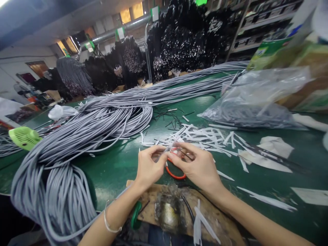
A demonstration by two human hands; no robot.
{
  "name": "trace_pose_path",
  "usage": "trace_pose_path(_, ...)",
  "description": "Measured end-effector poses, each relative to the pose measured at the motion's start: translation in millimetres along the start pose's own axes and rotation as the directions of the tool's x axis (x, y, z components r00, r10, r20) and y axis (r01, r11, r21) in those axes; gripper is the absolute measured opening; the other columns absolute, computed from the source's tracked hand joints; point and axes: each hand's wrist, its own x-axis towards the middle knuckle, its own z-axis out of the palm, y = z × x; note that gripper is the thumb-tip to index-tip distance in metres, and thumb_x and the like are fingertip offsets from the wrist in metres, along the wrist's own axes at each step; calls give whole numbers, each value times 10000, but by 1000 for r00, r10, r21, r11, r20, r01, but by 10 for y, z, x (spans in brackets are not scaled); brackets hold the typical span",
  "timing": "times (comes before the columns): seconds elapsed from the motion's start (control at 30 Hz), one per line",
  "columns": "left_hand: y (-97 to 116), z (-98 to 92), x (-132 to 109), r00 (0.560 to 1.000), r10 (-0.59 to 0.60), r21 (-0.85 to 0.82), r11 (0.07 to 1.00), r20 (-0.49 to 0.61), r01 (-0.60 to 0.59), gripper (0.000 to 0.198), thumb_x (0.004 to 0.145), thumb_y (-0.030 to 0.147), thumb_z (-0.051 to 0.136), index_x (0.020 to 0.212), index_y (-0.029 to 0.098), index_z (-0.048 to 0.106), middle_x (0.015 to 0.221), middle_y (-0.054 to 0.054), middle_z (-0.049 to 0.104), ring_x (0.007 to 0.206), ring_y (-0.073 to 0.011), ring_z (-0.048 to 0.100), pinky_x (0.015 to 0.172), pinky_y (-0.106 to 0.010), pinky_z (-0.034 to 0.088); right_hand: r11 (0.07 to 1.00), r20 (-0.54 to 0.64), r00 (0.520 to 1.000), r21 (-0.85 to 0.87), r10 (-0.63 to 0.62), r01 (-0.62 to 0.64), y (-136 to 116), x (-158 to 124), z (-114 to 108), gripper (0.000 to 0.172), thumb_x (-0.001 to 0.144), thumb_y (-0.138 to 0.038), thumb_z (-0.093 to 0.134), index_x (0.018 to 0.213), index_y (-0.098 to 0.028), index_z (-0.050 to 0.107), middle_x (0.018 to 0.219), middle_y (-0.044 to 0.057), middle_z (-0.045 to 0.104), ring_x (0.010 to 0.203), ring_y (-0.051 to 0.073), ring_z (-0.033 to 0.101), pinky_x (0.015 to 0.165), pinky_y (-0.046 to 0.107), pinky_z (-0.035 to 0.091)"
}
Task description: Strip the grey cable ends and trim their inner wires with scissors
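My left hand (pixel 149 166) and my right hand (pixel 198 165) meet over the green table (pixel 115 171), both with fingers pinched together. Between the fingertips runs the end of a thin grey cable (pixel 171 145), held by both hands. Under the hands lies a tool with red handles (pixel 174 175), partly covered by my right hand. A silver bangle (pixel 110 223) sits on my left wrist. A big bundle of grey cables (pixel 84 136) lies to the left of my left hand.
White paper strips (pixel 205 136) and short black pieces (pixel 171 118) litter the table beyond the hands. A clear plastic bag (pixel 258 99) lies at the right, a green fan (pixel 24 137) at the left. A wooden board with a taped fixture (pixel 169 208) sits at the near edge.
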Motion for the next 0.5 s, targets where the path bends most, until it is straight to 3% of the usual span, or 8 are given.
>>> trace_pose_path(0.1, 15, 9, -1, 998, -39, -49, 998, 44, 42, 162, 724, 282, 588, 757, 130, 633, 645, -22, 632, 514, -102, 541, 458, -185, 413, 997, -2, 1000, 74, 14, -13, -34, 13, 0, 158, 698, -242, 536, 710, -138, 655, 609, 33, 662, 515, 132, 604, 502, 203, 490)
trace_pose_path(0.23, 33, 17, 13, 980, -121, -175, 973, 155, 148, 269, 765, 378, 535, 687, 125, 581, 493, 44, 462, 417, -54, 387, 414, -167, 328, 996, 12, 1000, 93, 16, -17, -52, 9, -19, 155, 695, -225, 512, 666, -144, 641, 570, 25, 655, 471, 130, 587, 441, 197, 465)
trace_pose_path(0.3, 45, 20, 10, 974, -132, -211, 962, 186, 171, 294, 764, 403, 531, 680, 124, 568, 498, 46, 449, 416, -49, 366, 412, -165, 315, 997, 15, 1000, 82, -6, 5, -52, -2, -29, 145, 697, -224, 514, 657, -145, 630, 554, 21, 645, 437, 120, 562, 412, 195, 446)
trace_pose_path(0.5, 42, -4, -4, 1000, -15, -98, 995, 24, 17, 227, 744, 327, 571, 814, 122, 638, 649, -18, 599, 530, -97, 493, 506, -195, 393, 954, -53, 954, -68, -295, 291, -136, -51, -133, 111, 738, -219, 527, 692, -180, 620, 542, -20, 609, 395, 72, 496, 381, 173, 388)
